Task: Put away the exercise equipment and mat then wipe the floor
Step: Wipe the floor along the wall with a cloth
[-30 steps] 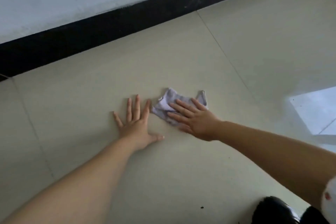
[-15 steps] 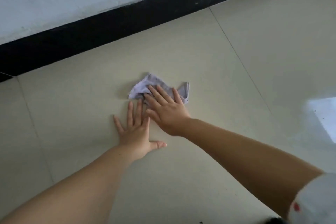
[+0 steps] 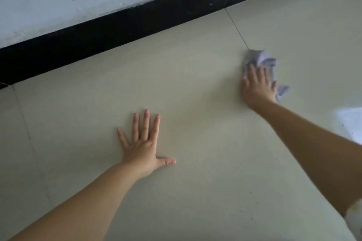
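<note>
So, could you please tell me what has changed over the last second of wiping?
The right hand has swept the cloth to the right, away from the left hand and onto the grout line. The cloth is more bunched up now. Nothing was picked up or let go. The left hand stays flat on the floor, fingers spread.

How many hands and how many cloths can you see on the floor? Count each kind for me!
Hands: 2, the left hand flat on the floor, and the right hand pressing on the cloth.
Cloths: 1, a pale crumpled cloth under the right hand.
Total: 3
</note>
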Demonstrator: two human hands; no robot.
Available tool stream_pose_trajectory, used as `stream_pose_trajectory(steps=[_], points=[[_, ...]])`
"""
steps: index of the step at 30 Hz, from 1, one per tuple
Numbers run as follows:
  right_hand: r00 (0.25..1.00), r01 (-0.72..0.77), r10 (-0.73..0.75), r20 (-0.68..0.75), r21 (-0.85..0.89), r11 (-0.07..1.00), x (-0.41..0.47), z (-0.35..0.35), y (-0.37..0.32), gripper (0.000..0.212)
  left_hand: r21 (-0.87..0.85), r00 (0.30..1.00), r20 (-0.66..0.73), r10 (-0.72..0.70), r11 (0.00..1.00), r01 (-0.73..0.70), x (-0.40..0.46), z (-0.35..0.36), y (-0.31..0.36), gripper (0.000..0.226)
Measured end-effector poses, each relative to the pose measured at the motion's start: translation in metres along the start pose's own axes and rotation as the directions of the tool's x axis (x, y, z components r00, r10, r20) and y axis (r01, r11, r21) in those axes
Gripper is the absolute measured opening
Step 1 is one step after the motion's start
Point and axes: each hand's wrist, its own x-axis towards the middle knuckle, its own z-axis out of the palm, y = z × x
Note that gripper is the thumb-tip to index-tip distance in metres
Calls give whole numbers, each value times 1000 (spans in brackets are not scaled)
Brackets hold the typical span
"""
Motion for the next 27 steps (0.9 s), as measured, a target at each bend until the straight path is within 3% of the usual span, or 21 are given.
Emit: stream_pose_trajectory(steps=[2, 4, 6, 8, 9, 11, 13, 15, 17, 18, 20, 21, 22, 23, 25, 26, 27], points=[[935, 350, -354, 4, -144, 925, -35, 29, -50, 66, 0, 1000, -6, -3, 1000, 3, 0, 1, 0, 128], [746, 665, -653, 129, -192, 722, -68, 53, -102, 67, -1, 1000, -13, -13, 1000, 13, 0, 2, 0, 129], [544, 839, -802, 247, -172, 516, -74, 60, -140, 55, -14, 1000, -18, -20, 1000, 20, 0, 4, 1, 129], [454, 891, -853, 258, -143, 431, -45, 48, -160, 50, -3, 1000, -22, -23, 1000, 23, 1, 4, 1, 129], [470, 882, -849, 241, -155, 445, -21, 38, -162, 49, 1, 1000, -18, -21, 1000, 21, 1, 4, 0, 128], [625, 778, -764, 161, -202, 594, 33, 14, -148, 49, -12, 1000, -7, -13, 1000, 13, 2, 3, 0, 129], [829, 554, -557, 54, -216, 804, 81, -10, -111, 50, -17, 1000, 6, -11, 1000, 12, 3, 3, 0, 129], [965, 255, -260, -31, -113, 960, 105, -30, -65, 50, -21, 999, 26, -20, 1000, 20, 2, 2, 0, 129], [996, 7, -5, -84, 19, 1000, 101, -35, -36, 52, -18, 999, 32, -21, 1000, 22, 0, -1, 1, 130], [993, -51, 55, -109, 40, 998, 91, -31, -33, 53, -16, 999, 39, -19, 1000, 20, 0, -2, 2, 130], [992, -5, 5, -130, 3, 1000, 58, -15, -49, 54, -39, 999, 35, -9, 999, 11, 0, -3, 2, 131], [987, 114, -118, -114, -40, 993, 38, -1, -63, 54, -58, 1000, 17, 8, 998, -7, 1, -2, 0, 133], [952, 287, -295, -85, -98, 953, 15, 13, -80, 54, -58, 999, -31, 35, 998, -37, 1, -2, -1, 137], [869, 485, -494, -30, -147, 862, -8, 28, -97, 54, -36, 995, -93, 44, 998, -47, 3, 0, -4, 141], [552, 830, -813, 186, -211, 516, -44, 49, -122, 57, -92, 988, -151, 18, 995, -32, 5, 8, -10, 148], [390, 916, -876, 285, -215, 338, -43, 47, -126, 58, -118, 988, -157, 12, 993, -30, 8, 12, -11, 150], [292, 949, -899, 327, -217, 229, -29, 39, -127, 57, -105, 989, -147, 20, 994, -35, 8, 12, -9, 149]])
